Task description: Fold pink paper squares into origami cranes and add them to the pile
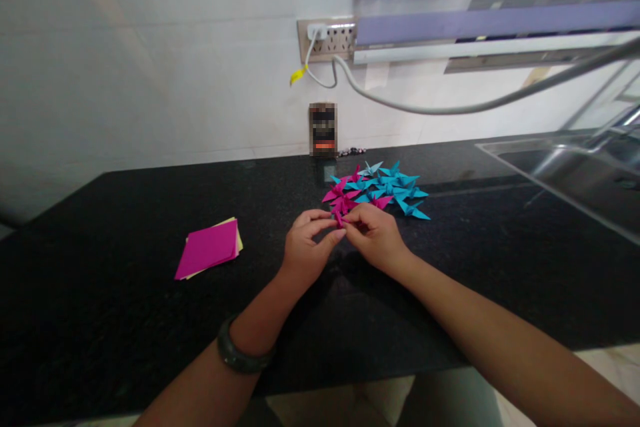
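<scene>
Pink paper (339,218), small and partly folded, is pinched between the two hands above the black counter (100,247), just in front of a pile of folded figures. The left hand (306,245) is curled, with its thumb and fingertips closed on the left end of the piece. The right hand (375,233) is closed on the right end, its fingers bent over the paper so that most of the piece is hidden. The two hands are touching or nearly touching at the fingertips. A dark bangle (240,355) is worn on the left wrist.

Behind the hands, pink cranes (343,195) are heaped on the left of the pile and blue cranes (400,188) on the right, the two colours overlapping in the middle. Well to the left of the hands, a stack of sheets (210,248) lies flat on the counter, pink on top with a pale yellow edge showing beneath. A small dark box (323,129) stands upright against the white wall behind the pile. Above it, a socket strip (327,39) is fixed to the wall, with a white cable (425,107) plugged in and trailing to the right. A steel sink (575,167) is set into the counter at far right.
</scene>
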A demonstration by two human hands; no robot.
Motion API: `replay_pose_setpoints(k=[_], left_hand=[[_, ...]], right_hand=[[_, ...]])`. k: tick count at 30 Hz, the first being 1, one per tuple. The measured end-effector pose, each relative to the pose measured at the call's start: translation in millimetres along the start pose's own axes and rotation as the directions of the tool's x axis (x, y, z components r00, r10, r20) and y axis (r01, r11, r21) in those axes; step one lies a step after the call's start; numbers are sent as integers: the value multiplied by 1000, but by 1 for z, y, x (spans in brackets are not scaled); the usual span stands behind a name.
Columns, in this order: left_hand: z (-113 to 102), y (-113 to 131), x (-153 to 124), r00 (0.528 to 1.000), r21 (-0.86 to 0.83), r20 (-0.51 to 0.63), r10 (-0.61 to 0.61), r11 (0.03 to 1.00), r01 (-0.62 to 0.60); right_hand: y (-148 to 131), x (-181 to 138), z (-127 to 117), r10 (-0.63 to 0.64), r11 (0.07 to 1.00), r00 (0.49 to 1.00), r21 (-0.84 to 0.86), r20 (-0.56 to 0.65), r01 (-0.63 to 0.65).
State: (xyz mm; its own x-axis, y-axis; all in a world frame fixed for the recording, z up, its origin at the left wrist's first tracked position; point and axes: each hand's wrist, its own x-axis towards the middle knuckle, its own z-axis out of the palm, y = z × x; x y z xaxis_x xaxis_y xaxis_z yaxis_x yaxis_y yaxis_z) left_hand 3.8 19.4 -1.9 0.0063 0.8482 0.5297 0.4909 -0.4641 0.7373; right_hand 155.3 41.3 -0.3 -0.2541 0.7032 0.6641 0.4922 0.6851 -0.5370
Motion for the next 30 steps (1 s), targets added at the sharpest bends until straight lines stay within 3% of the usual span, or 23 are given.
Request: replay_pose_setpoints(k=[5,12,16,30], left_hand=[[-1,0,0,999,39,20,49,998,-50],[-3,1,1,989,134,72,130,981,-138],[-3,-1,1,984,164,74,160,972,-170],[-2,-4,1,985,158,84,149,974,-160]], right_hand=[[0,1,-3,-68,996,996,66,56,64],[-1,0,1,87,992,993,86,74,-93],[0,0,0,12,998,996,57,87,-17],[-1,0,1,13,1000,997,26,78,-15]])
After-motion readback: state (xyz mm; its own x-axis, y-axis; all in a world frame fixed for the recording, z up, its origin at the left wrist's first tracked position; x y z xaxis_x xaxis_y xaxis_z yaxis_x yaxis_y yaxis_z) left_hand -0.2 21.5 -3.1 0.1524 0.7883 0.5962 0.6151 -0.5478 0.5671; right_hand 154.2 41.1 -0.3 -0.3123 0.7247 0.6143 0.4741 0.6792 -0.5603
